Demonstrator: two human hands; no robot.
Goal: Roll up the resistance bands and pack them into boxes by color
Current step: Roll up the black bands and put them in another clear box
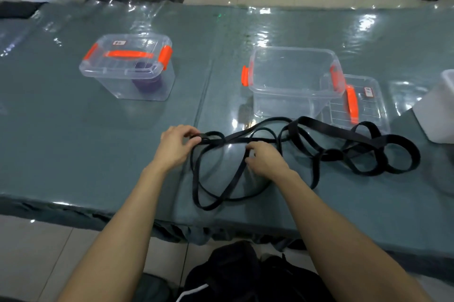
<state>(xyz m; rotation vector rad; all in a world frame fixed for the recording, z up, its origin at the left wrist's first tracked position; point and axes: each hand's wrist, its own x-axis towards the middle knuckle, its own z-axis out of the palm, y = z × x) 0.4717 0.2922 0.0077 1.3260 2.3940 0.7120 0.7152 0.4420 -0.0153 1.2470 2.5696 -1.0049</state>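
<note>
A tangle of black resistance bands (319, 151) sprawls across the table in front of me, thin loops near me and wider ones to the right. My left hand (175, 145) pinches a thin black band at the tangle's left end. My right hand (264, 159) grips another strand near the middle. A closed clear box (127, 65) with orange clips stands at the left, with a rolled purple band (147, 80) inside. An open clear box (294, 80) with nothing in it stands behind the tangle, its lid (356, 102) lying beside it on the right.
The table (73, 142) has a grey-green cloth under a glossy clear sheet. A white container (439, 110) sits at the right edge. A dark bag (245, 274) lies on the floor below the table's near edge.
</note>
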